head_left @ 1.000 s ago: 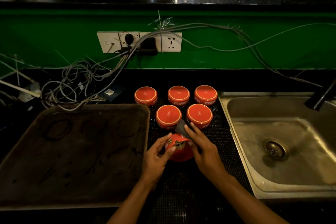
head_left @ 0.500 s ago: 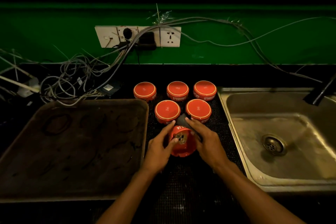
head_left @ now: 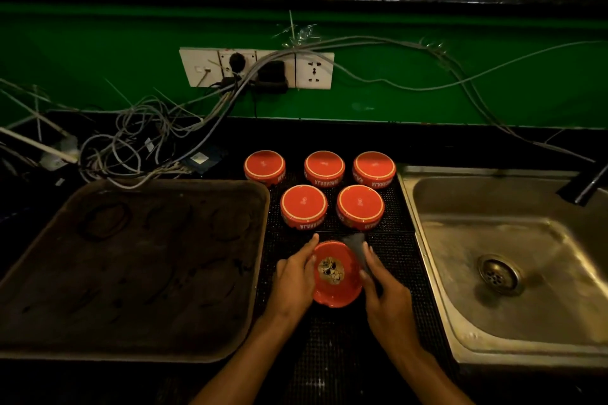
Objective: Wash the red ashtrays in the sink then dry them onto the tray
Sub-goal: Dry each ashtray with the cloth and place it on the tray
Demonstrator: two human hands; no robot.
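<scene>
The round red ceramic ashtray [head_left: 335,273], open side up with ash in its bowl, sits on the black mesh mat [head_left: 332,355] between both hands. The left hand [head_left: 293,279] cups its left wall; the right hand [head_left: 386,299] pinches a dark cloth [head_left: 357,248] against its right rim. The steel sink [head_left: 513,276] lies to the right, nearer the right hand.

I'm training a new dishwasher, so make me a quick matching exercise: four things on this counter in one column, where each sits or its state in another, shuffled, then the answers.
Things:
1. tray
2. sink
3. held ashtray
4. five ashtrays

Places or states:
A. upside down on the black mat
B. right end of the counter
C. bowl up, dirty, between both hands
D. left of the mat

Pairs: 1-D, 2-B, 3-C, 4-A
</scene>
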